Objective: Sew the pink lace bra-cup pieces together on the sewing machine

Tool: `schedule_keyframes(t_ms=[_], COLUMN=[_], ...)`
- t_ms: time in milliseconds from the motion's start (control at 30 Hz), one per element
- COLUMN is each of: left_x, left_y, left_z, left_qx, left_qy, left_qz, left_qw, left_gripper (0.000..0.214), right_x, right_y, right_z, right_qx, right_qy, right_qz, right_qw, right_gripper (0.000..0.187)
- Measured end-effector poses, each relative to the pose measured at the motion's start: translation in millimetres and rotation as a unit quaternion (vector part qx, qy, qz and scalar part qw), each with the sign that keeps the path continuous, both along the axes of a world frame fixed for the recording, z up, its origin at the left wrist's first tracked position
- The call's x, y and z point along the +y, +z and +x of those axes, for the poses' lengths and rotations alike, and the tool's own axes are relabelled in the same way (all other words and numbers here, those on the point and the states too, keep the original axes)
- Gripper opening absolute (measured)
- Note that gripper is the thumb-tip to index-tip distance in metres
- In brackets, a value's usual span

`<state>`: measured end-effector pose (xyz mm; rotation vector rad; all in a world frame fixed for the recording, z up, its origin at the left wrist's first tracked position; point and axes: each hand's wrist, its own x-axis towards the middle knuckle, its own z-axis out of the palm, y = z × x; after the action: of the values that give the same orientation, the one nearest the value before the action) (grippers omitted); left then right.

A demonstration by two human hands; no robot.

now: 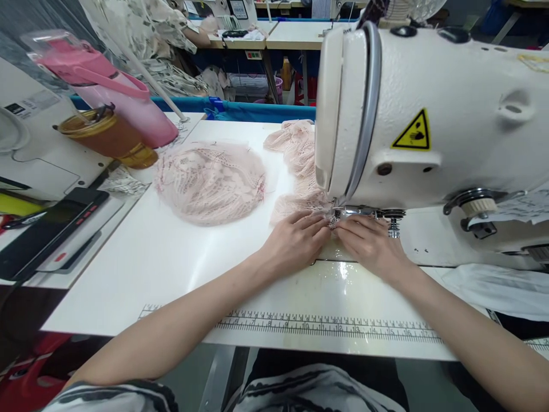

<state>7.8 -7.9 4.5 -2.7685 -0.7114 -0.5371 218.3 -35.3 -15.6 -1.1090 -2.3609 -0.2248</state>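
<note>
Head view. I had the left hand (297, 240) palm-down, fingers together and slightly bent, tips at the near end of a pale pink lace length (303, 163). The right hand (372, 246) lay just beside it, fingers bent, tips close against the metal attachment (360, 210). Only a narrow gap parted the hands, with a scrap of lace showing in it. Finger spread: small. Pinched or merely pressed: I could not tell, the tips being partly hidden.

From the left fingertips the lace ran beyond the grip, bunched, partly behind the head of the sewing machine (429, 74). A second lace piece (212, 183) lay beyond and to the left of the grip, well apart.

Risks (my judgement): with fingertips this near the stitching point, a small forward slip could put one under the needle; the warning label (412, 131) above the right hand showed a hand hazard. Uneven pull between the hands would probably pucker or skew such thin cloth. The bunched part beyond could drag or fold under if it went unsmoothed.
</note>
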Motion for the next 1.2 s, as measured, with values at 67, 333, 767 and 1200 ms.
schedule_keyframes(t_ms=[67, 333, 767, 1200], left_x=[-0.8, -7.3, -6.1, -7.7], left_y=[1.3, 7.6, 11.5, 12.5], left_z=[0.3, -0.9, -1.6, -2.1], left_qx=[-0.002, -0.046, -0.033, -0.007], left_qy=[0.009, 0.035, -0.003, -0.013], left_qz=[0.000, 0.001, 0.103, 0.057], left_qw=[1.000, 0.998, 0.994, 0.998], left_gripper=[0.021, 0.008, 0.025, 0.017], right_x=[0.3, -4.0, -11.9, -15.8], right_y=[0.6, 5.7, 18.4, 21.9], right_z=[-1.3, -1.7, -11.3, -15.4], right_qx=[0.001, 0.042, 0.068, 0.064], right_qy=[0.002, 0.046, 0.143, 0.143], right_qz=[-0.005, -0.047, 0.039, 0.065], right_qw=[1.000, 0.997, 0.987, 0.985], right_gripper=[0.024, 0.015, 0.013, 0.012])
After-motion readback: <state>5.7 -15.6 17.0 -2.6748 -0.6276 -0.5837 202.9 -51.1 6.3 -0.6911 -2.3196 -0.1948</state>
